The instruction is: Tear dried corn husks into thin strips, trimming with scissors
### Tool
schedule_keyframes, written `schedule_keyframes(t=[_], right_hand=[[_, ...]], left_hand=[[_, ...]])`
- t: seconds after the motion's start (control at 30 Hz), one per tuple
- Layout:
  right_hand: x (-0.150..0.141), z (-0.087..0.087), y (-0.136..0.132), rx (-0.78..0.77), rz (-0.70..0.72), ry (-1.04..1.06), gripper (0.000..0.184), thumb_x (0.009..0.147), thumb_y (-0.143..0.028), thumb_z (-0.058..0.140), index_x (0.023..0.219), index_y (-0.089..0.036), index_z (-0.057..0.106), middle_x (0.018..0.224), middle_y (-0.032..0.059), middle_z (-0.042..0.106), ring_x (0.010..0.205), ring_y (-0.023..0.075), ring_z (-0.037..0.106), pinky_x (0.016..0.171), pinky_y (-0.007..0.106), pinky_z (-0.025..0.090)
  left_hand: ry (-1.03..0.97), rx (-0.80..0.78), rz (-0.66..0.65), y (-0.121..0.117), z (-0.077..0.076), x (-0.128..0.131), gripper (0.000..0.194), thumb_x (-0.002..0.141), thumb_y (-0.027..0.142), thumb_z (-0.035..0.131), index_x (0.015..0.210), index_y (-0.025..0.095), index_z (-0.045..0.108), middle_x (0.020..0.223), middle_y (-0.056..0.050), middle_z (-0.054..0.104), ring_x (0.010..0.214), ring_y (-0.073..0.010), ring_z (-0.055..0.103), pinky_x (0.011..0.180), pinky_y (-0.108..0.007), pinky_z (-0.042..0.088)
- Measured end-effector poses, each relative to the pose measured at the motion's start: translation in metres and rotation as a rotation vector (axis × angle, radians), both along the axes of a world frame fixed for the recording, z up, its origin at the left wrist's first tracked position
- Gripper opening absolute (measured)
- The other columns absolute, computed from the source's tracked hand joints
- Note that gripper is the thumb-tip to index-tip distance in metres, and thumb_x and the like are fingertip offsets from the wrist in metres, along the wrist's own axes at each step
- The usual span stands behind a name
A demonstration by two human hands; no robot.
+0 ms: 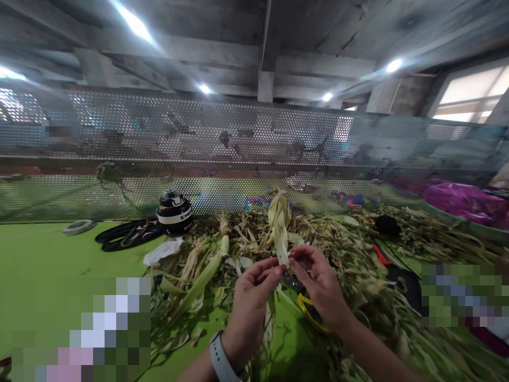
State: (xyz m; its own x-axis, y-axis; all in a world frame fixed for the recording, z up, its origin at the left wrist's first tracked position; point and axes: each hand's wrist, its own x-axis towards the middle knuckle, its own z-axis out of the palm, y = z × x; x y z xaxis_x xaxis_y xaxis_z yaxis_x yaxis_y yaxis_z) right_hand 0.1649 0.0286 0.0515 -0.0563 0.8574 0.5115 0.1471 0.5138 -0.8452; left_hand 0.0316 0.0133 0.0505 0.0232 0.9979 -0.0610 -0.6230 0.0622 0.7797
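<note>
the pale husk (280,239) rises from between the fingertips of both hands, its curled top beyond them; the left hand (251,297) pinches the narrow lower end, thumb against forefinger, and the right hand (324,289) pinches the edge just beside. it looks light, papery and limp, likely to split along its grain; the flat part right at the fingertips seems the best hold, with dry leaves (252,228) heaped beyond
</note>
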Motion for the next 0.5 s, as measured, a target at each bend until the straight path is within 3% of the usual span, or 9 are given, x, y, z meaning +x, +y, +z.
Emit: schedule_keyframes(t=[0.1,0.2,0.33,0.5], right_hand=[[0.007,0.003,0.002,0.371,-0.065,-0.255,0.012,0.08,-0.02,0.06,0.091,-0.023,0.058,0.092,0.0037,0.057,0.091,0.0183,0.054,0.082,0.034,0.044],[0.01,0.005,0.002,0.577,-0.1,-0.41,0.015,0.079,-0.016,0.061,0.092,-0.025,0.06,0.092,0.0043,0.058,0.092,0.0192,0.054,0.082,0.036,0.045],[0.011,0.006,0.003,0.677,-0.127,-0.456,0.016,0.081,-0.016,0.059,0.093,-0.025,0.06,0.088,0.0033,0.061,0.092,0.0191,0.054,0.089,0.041,0.042],[0.015,0.009,0.005,0.676,-0.095,-0.457,0.016,0.081,-0.015,0.059,0.092,-0.025,0.06,0.085,0.0024,0.061,0.09,0.0182,0.055,0.09,0.04,0.041]], left_hand=[[-0.074,-0.052,-0.007,0.001,0.004,-0.002,0.031,0.058,0.016,0.077,0.086,0.011,0.065,0.076,-0.005,0.072,0.069,-0.0095,0.063,0.069,-0.018,0.048],[-0.113,-0.096,-0.026,0.0,0.009,-0.003,0.031,0.056,0.014,0.078,0.084,0.011,0.065,0.073,-0.006,0.072,0.066,-0.0095,0.063,0.067,-0.017,0.048],[-0.134,-0.13,-0.048,-0.004,0.012,-0.004,0.028,0.057,0.011,0.076,0.083,0.011,0.066,0.075,-0.006,0.071,0.069,-0.0107,0.064,0.07,-0.019,0.05],[-0.157,-0.15,-0.112,-0.004,0.013,-0.006,0.024,0.06,0.007,0.074,0.083,0.011,0.067,0.077,-0.006,0.071,0.072,-0.0121,0.065,0.075,-0.021,0.05]])
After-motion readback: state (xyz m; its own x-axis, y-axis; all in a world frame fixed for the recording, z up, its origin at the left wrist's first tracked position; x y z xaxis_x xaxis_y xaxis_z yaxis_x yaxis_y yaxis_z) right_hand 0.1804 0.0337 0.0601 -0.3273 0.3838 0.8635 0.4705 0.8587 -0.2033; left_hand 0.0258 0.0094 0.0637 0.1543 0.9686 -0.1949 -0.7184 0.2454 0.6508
